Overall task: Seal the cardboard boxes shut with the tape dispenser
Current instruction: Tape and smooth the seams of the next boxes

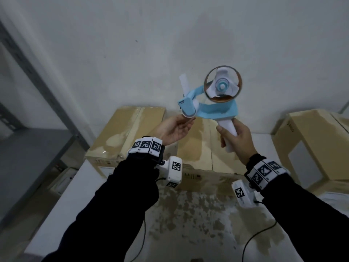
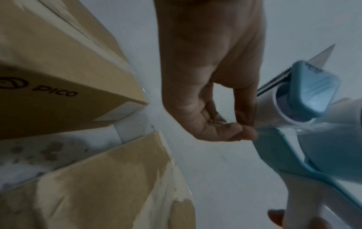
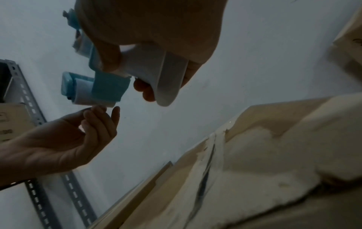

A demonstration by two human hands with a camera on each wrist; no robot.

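Three brown cardboard boxes (image 1: 130,129) line the white table's (image 1: 90,186) far edge. Above them, the left hand (image 1: 172,129) pinches clear tape at the blue-and-white plastic tape dispenser's (image 1: 213,103) roller; the right hand (image 1: 238,138) grips its white handle.

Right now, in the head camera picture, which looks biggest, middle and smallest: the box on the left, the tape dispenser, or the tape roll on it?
As they look in the head view:
1. Left cardboard box, biggest.
2. Tape dispenser, held up nearer the camera, so its look is flattered.
3. Tape roll, smallest.
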